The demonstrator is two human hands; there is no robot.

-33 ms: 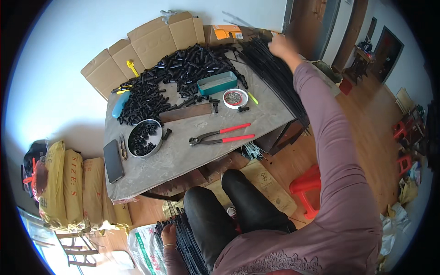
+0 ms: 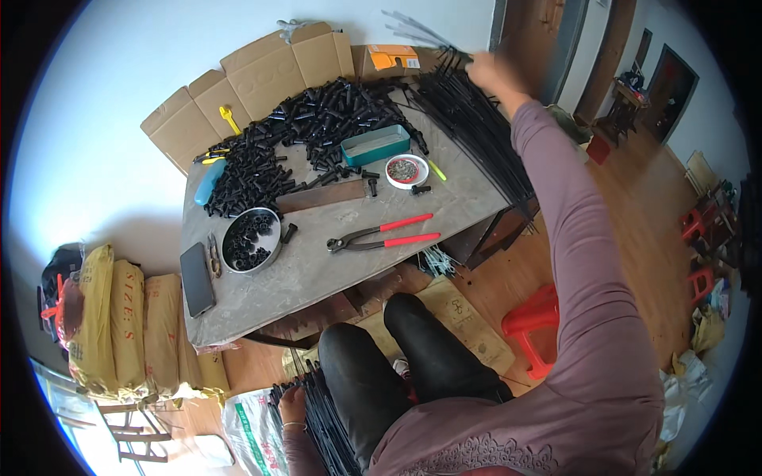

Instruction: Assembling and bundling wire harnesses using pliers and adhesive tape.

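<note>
two hands apart: right hand (image 2: pixel 488 73) at one o'clock closed around thin black rods (image 2: pixel 476 127) running lengthwise toward five, left hand (image 2: pixel 292 403) at seven resting on a second rod bundle (image 2: pixel 325 428), grip unclear.

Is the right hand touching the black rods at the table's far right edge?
Touching. The head view shows the right hand closed around the upper ends of the black rods, several lifted and fanning out above its fingers.

Black rods (image 2: pixel 476 127) far right, black tubes (image 2: pixel 302 127) piled on grey table (image 2: pixel 317 262). Pliers (image 2: pixel 385 234) red-handled. Teal tray (image 2: pixel 375 145), white dish (image 2: pixel 406 170), brown cartons (image 2: pixel 262 75), black phone (image 2: pixel 197 279). Sleeve (image 2: pixel 587 262) mauve, trousers (image 2: pixel 397 373) black. Yellow sacks (image 2: pixel 119 325) near left, red stool (image 2: pixel 536 325) right.
</note>
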